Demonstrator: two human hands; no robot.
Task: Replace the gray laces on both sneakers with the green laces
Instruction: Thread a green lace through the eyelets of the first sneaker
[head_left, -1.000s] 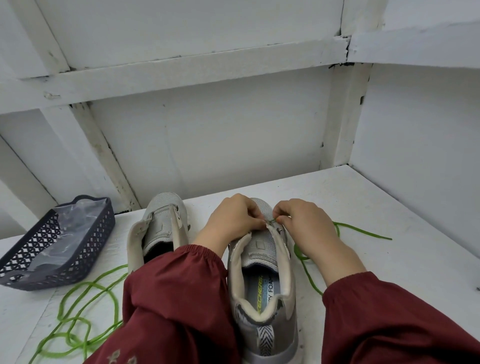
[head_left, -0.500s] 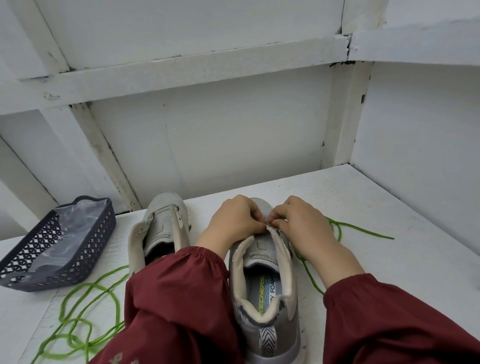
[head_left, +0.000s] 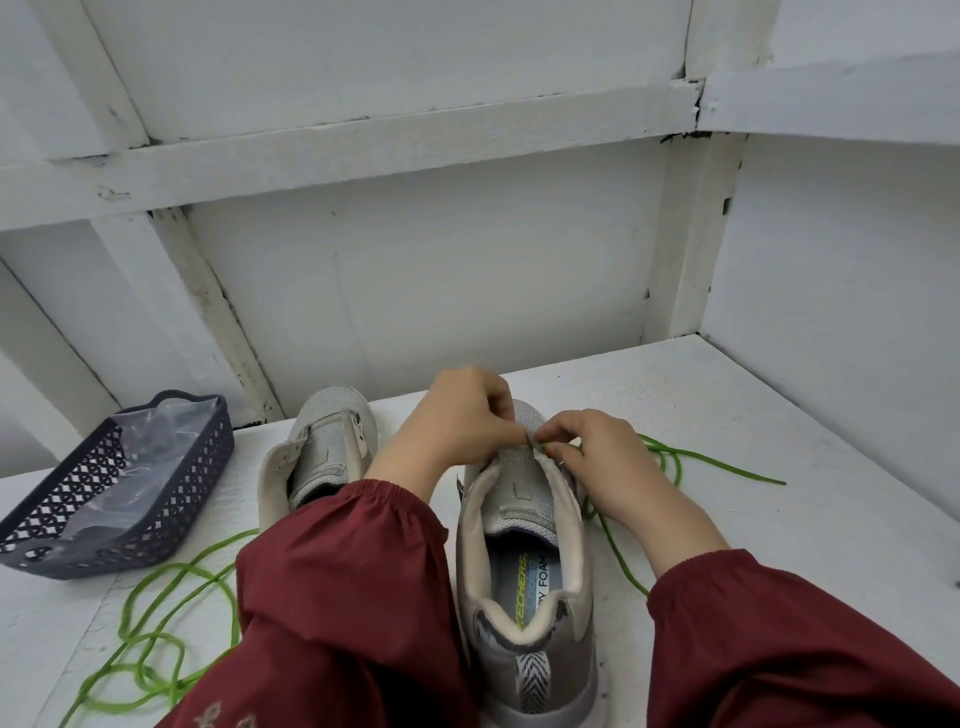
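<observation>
A person in dark red sleeves (head_left: 337, 597) leans over a white painted table (head_left: 727, 415); a gray mesh sneaker with a cream lining (head_left: 524, 519) stands between their forearms, heel towards them; both hands meet at the far end of its tongue, by the eyelets. The left hand (head_left: 457, 421) has its fingers curled, pinching something small at the eyelet row; the right hand (head_left: 597, 462) pinches the near end of a thin green cord lace (head_left: 677, 465), whose length trails in loops on the table just beside the sneaker's right side. Compared with a second ago, the left hand has lifted off the shoe, and a short dark stub now shows between the two sets of fingertips; the green loop has drawn a little nearer the right hand; I judge that the lace tip is being fed through an eyelet and pulled up, so lacing here is only beginning. No gray lace shows on either shoe. A second gray sneaker (head_left: 327, 447) stands just to the left, unlaced, partly behind the left sleeve; a second green lace (head_left: 148, 673) lies tangled on the table at the left, untouched; a dark plastic lattice basket lined with clear film (head_left: 119, 488) sits beyond it; what it holds I cannot tell.
</observation>
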